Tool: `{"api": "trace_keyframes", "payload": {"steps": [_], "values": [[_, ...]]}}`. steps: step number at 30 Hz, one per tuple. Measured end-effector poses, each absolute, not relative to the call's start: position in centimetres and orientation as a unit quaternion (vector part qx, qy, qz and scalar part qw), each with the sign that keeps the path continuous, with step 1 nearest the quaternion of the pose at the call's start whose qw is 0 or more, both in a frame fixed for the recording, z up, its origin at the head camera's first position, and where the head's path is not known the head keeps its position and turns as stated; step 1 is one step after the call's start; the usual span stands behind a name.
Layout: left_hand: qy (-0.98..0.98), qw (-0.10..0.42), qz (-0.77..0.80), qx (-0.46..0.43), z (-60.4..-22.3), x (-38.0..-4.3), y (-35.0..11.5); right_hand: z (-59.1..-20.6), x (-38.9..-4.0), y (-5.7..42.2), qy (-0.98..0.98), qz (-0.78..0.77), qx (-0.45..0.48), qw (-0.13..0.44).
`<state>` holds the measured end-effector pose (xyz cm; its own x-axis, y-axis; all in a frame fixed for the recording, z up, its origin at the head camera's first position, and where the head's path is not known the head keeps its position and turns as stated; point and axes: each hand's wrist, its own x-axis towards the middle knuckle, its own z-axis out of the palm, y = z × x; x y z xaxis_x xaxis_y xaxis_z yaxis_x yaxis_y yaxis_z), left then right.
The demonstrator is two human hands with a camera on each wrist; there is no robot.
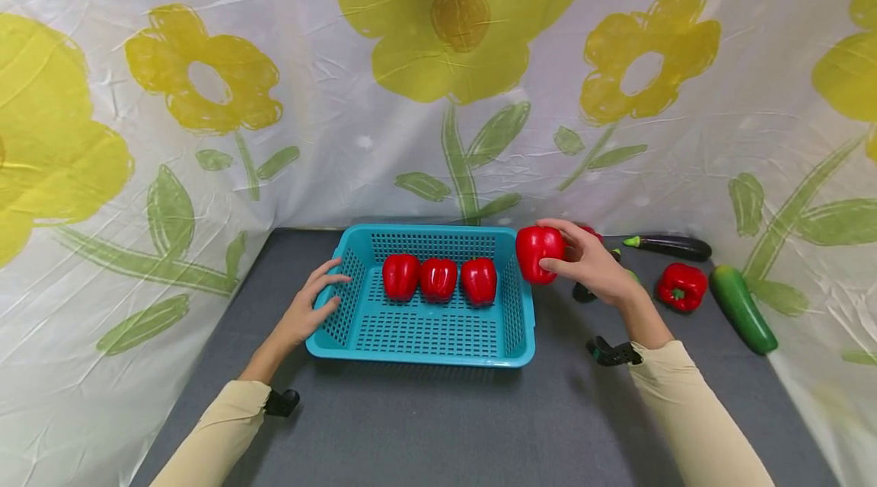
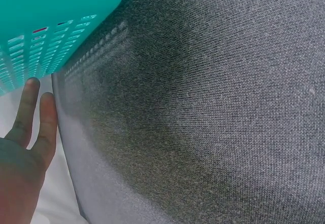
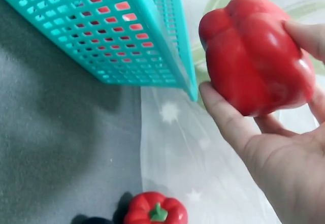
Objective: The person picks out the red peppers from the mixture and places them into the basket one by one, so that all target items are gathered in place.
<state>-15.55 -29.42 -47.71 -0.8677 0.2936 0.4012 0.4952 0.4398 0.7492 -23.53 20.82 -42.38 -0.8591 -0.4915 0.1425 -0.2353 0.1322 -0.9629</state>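
My right hand (image 1: 597,268) grips a red bell pepper (image 1: 533,254) between thumb and fingers, holding it up at the right rim of the turquoise plastic basket (image 1: 419,356). In the right wrist view that pepper (image 3: 254,61) hangs beside the basket's perforated wall (image 3: 127,41). Three more red bell peppers stand in a row inside the basket: one on the left (image 1: 400,277), one in the middle (image 1: 438,278), one on the right (image 1: 479,280). At the basket's left side is my left hand (image 1: 306,312), its spread fingers reaching over the rim; the left wrist view shows two fairly straight fingers (image 2: 48,120).
Right of the basket lie another red bell pepper (image 1: 681,287), a purple eggplant (image 1: 670,246) and a green cucumber-like vegetable (image 1: 743,310). More vegetables are partly hidden behind my right hand. A flower-printed white curtain (image 1: 322,129) borders the dark grey table (image 1: 411,434).
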Motion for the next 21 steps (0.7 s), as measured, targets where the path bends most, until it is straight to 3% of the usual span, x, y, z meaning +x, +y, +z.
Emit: {"api": "trace_keyframes", "payload": {"steps": [6, 21], "values": [[-0.84, 0.109, -0.473, -0.24, -47.7, -15.6, -29.4, -42.6, -23.8, 19.9, 0.754, -0.602, -0.247, 0.09], [-0.837, 0.116, -0.469, -0.255, -48.1, -15.6, -29.6, -42.7, -24.4, 17.0, 0.747, -0.603, -0.255, 0.117]]}}
